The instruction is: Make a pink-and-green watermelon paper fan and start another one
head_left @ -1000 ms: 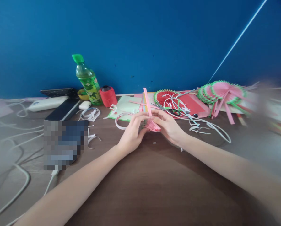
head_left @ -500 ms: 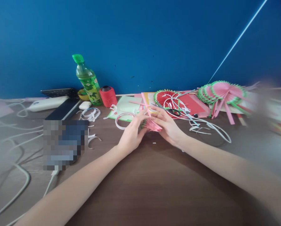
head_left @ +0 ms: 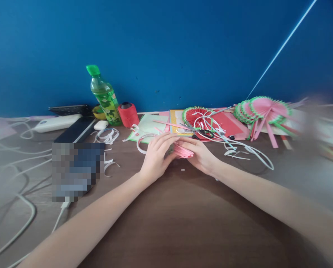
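The left hand (head_left: 157,150) and the right hand (head_left: 201,152) are close together, and both are closed on some pink folded paper (head_left: 184,150). The paper is in the middle of the grip, with a hand on each side. Its folded end peeks out on the near side, under the bent fingers. I can't tell if it touches the brown table (head_left: 183,223) below.

Just past the grip, a bit to the right, are scissors (head_left: 199,131) with black handles. Behind them is a round red paper fan (head_left: 194,116) with a green edge. Far to the right of the grip are pink fans (head_left: 268,108) with green edges. Past the grip to the left is a pale green sheet (head_left: 146,124). Farther left stand a red can-shaped thing (head_left: 130,115) and a green bottle (head_left: 106,98).
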Tool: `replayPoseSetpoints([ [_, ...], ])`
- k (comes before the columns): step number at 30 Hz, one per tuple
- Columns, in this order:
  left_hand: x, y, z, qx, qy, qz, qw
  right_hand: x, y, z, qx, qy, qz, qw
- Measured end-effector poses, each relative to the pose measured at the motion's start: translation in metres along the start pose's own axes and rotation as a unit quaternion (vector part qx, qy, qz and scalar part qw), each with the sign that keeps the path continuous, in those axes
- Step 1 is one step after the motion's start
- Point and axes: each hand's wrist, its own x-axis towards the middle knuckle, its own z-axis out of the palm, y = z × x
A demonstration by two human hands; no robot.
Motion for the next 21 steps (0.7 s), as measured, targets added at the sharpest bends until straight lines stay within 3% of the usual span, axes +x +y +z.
replayPoseSetpoints([
  [5, -0.002, -0.002, 0.002, -0.014, 0.004, 0.004, 1.000, 0.000, 0.000, -0.002, 0.006, -0.035, 0.007, 0.999],
  [10, -0.002, -0.002, 0.002, -0.042, 0.011, 0.002, 0.999, 0.002, 0.002, -0.003, 0.000, -0.027, -0.006, 1.000],
  [15, 0.000, -0.001, 0.000, -0.002, 0.013, 0.014, 1.000, 0.002, -0.003, -0.007, -0.111, -0.037, -0.064, 0.991],
  [18, 0.002, -0.002, -0.003, 0.021, 0.013, 0.030, 0.999, 0.001, -0.013, -0.012, -0.216, -0.040, -0.155, 0.963],
  [21, 0.004, -0.005, -0.006, 0.049, 0.020, 0.026, 0.998, -0.002, -0.023, -0.017, -0.359, -0.086, -0.258, 0.893],
])
